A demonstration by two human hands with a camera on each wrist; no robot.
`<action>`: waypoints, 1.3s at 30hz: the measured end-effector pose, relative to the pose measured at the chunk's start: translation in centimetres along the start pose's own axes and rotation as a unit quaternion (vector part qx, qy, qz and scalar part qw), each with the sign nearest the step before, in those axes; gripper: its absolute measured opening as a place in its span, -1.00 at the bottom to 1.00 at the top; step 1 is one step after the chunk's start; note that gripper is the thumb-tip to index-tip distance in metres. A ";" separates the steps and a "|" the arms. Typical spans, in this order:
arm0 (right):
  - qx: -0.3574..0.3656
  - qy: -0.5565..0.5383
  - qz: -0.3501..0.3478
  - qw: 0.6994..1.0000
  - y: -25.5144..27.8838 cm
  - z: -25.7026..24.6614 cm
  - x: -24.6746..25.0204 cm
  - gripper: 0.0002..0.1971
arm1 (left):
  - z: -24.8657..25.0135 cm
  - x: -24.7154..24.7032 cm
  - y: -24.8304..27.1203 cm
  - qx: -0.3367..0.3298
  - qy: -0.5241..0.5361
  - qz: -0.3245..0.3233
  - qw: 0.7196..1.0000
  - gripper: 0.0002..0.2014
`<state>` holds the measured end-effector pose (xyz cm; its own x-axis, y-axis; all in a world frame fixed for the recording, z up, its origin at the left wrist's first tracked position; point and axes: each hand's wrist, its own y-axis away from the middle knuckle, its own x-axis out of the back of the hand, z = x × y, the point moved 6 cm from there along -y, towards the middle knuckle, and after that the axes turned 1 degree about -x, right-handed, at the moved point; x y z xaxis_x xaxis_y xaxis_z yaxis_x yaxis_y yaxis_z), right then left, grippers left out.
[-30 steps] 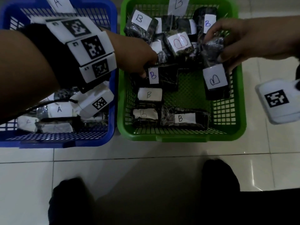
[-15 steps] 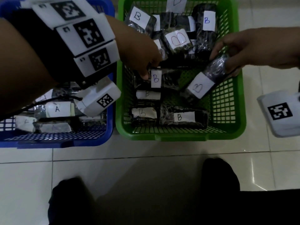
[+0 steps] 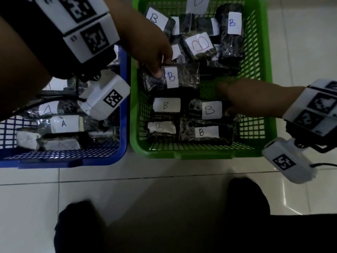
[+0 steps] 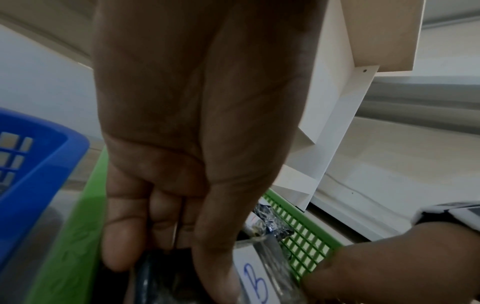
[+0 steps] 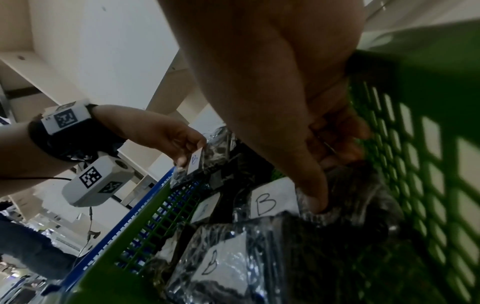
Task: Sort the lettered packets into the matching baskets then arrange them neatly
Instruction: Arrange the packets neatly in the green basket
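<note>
The green basket [image 3: 200, 154] holds dark plastic packets with white B labels. My left hand [image 3: 156, 59] pinches the left end of one B packet [image 3: 184, 75] in the middle of the basket; the left wrist view shows the thumb [image 4: 215, 257] on it beside the blue B [image 4: 255, 281]. My right hand [image 3: 242, 99] grips another B packet [image 3: 211, 110] lying in the second row from the front. In the right wrist view its thumb [image 5: 314, 197] presses beside the label [image 5: 274, 197] and its fingers curl behind. The blue basket [image 3: 63, 161] holds A packets [image 3: 63, 124].
A loose pile of B packets [image 3: 199, 44] fills the back of the green basket, and three more lie in the front rows. Bare mesh [image 3: 253, 125] shows at the front right. Both baskets stand on white floor tiles [image 3: 164, 194]. My dark feet [image 3: 246, 199] are just in front.
My right hand carried its B packet from the back pile down and forward, and it now lies flat in the second row. My left hand stayed on its packet.
</note>
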<state>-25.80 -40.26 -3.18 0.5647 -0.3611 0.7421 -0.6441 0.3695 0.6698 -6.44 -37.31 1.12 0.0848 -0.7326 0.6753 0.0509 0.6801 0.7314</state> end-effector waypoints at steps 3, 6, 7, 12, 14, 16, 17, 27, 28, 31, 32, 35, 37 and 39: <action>-0.005 0.002 -0.002 1.000 -0.4 0.1 -0.3 -0.62 | 0.2 -0.4 0.3 -0.010 0.003 -0.028 1.000 -0.72; -0.011 -0.028 0.034 0.999 -0.3 0.3 1.1 -0.68 | 0.8 -0.8 0.5 -0.032 0.035 -0.050 0.998 -0.78; -0.018 -0.084 0.080 0.993 -0.1 0.5 2.3 -0.70 | 1.2 -0.8 0.5 -0.043 0.054 -0.047 0.997 -0.78; 0.000 -0.627 0.003 0.779 1.2 0.4 4.6 -0.66 | 3.2 -0.6 0.4 -0.092 0.141 0.026 0.985 -0.74; 0.027 -0.610 -0.011 0.792 1.2 0.1 4.6 -0.69 | 3.6 -0.8 0.4 -0.107 0.151 0.048 0.982 -0.76; 0.016 -0.535 0.039 0.844 0.8 0.6 4.6 -0.74 | 3.2 -0.4 0.6 -0.114 0.137 0.108 0.978 -0.77; 0.006 -0.503 0.057 0.862 0.6 1.1 4.5 -0.77 | 2.8 0.3 0.8 -0.114 0.127 0.164 0.971 -0.75; -0.006 -0.304 -0.004 0.953 0.2 0.5 1.9 -0.83 | -3.3 2.6 0.2 0.078 0.032 0.292 0.953 -0.26; -0.005 -0.236 -0.005 0.972 0.0 0.3 1.8 -0.83 | -3.6 2.5 0.1 0.077 0.048 0.288 0.953 -0.27; -0.016 -0.124 -0.012 0.992 -0.1 0.0 2.2 -0.70 | -4.2 2.4 -0.1 0.073 0.082 0.282 0.953 -0.29; -0.020 -0.113 -0.001 0.993 -0.1 0.0 2.8 -0.61 | -4.4 2.4 -0.1 0.075 0.080 0.277 0.955 -0.29; -0.013 -0.140 0.134 0.981 -0.1 0.2 6.4 -0.65 | -4.7 2.5 -0.2 0.071 0.060 0.253 0.963 -0.29; 0.017 -0.162 0.248 0.955 -0.3 0.0 9.0 -0.66 | -5.2 2.5 -0.5 0.067 0.045 0.227 0.970 -0.27; 0.051 -0.117 0.261 0.957 -1.5 -0.5 9.8 -0.42 | -5.3 2.8 -0.3 0.049 0.056 0.213 0.974 -0.28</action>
<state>-19.06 -43.95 3.11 0.0299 -0.3364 0.9412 -0.8609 0.4698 0.1953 -0.90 -39.46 2.30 0.1857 -0.3732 0.9090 -0.1082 0.9117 0.3964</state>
